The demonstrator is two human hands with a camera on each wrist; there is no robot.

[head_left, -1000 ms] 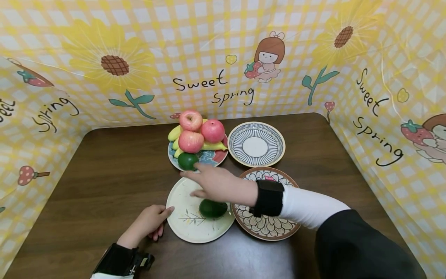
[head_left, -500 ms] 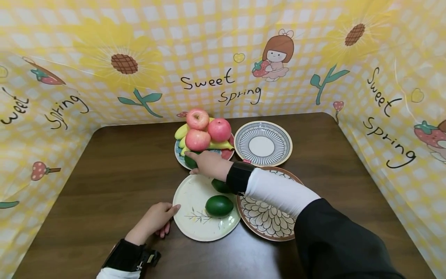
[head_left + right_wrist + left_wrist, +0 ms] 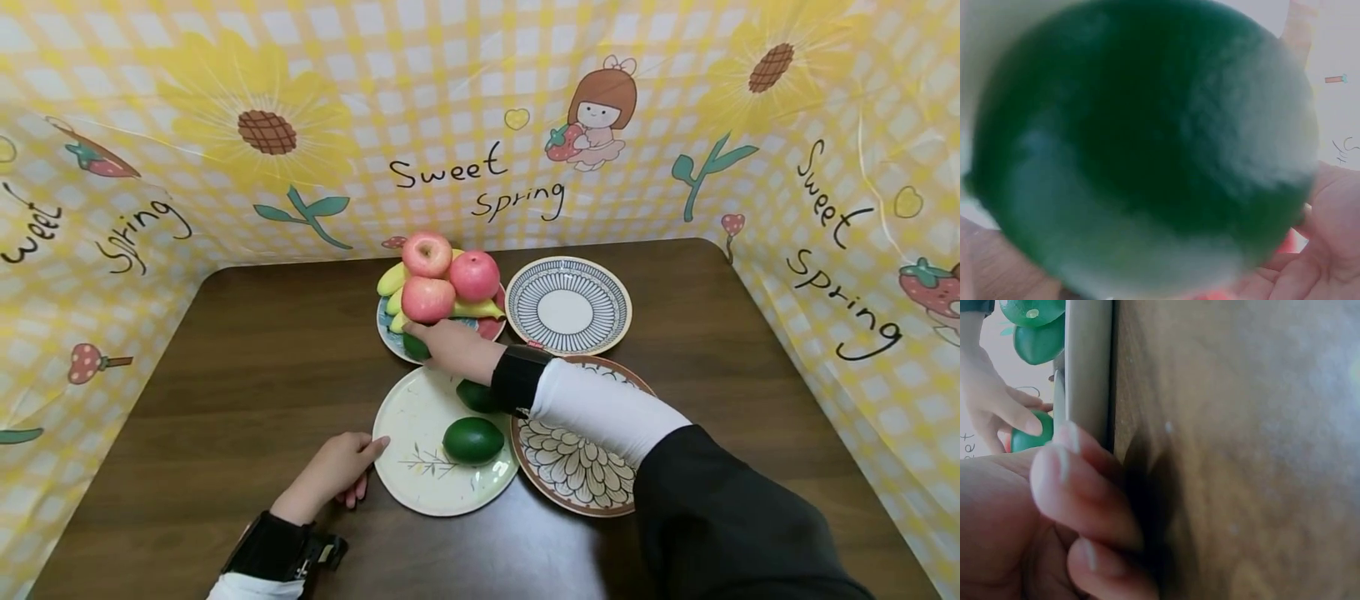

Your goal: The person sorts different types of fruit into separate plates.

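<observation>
The left hand (image 3: 333,467) pinches the near-left rim of a pale plate (image 3: 408,412), thumb on top and fingers folded below, presumably to steady it. On that plate's right side rest one green fruit (image 3: 472,441) and, farther back, another green fruit (image 3: 474,396) partly hidden by the right wrist. A brown-rimmed plate (image 3: 577,467) sits just beside, under the sleeve.

Beyond, the right hand (image 3: 457,350) is closed around a third green fruit (image 3: 416,347), thumb and fingers on either side, likely for control; how firmly cannot be told. That fruit lies at the near edge of a colourful plate (image 3: 491,328), where bananas (image 3: 480,309) seem to cradle red fruits (image 3: 428,298). A striped plate (image 3: 566,312) stands to its right.
</observation>
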